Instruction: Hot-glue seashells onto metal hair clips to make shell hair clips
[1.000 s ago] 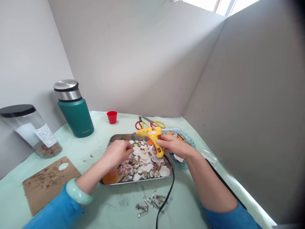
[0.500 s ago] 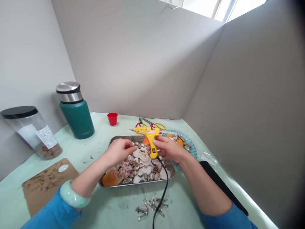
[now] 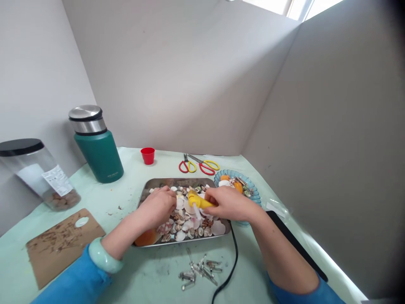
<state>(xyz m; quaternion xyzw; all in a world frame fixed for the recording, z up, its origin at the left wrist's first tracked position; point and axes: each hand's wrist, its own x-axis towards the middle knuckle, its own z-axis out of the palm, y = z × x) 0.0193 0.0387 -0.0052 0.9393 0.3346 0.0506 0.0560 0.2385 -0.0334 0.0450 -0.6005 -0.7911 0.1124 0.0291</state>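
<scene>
Far left: one black-lidded jar [image 3: 47, 177] and one green flask [image 3: 99, 157] stand near the wall. Nearer the front lies one piece of cardboard [image 3: 63, 249]; bare tablecloth [image 3: 122, 196] between it and the tray gives side room, partly crossed by the left forearm. One red cup [image 3: 148, 156] stands at the back, well apart from the tray.

Centre: one metal tray [image 3: 158, 183], raised rim all round, full of shells [image 3: 186, 223], too overlapped to count; one large orange shell [image 3: 146, 237] in its near left corner. Left hand [image 3: 160, 205] over the tray's left half, fingers curled, tips hidden; cannot tell if it grips anything. Two pairs of scissors [image 3: 187, 164] lie behind the tray. In front, a small heap of metal clips [image 3: 201, 270], several, exact count unclear.

The yellow glue gun [image 3: 202, 202] is above the tray's right half, right hand [image 3: 230, 202] clamped on it; a gap separates the hands. Its black cord [image 3: 236, 249] crosses the tray's near right edge.

Right: one blue plate [image 3: 257, 196], loaded, just beside the tray, crowding the right wrist; beyond, one black flat object [image 3: 297, 247], partly behind the forearm.
</scene>
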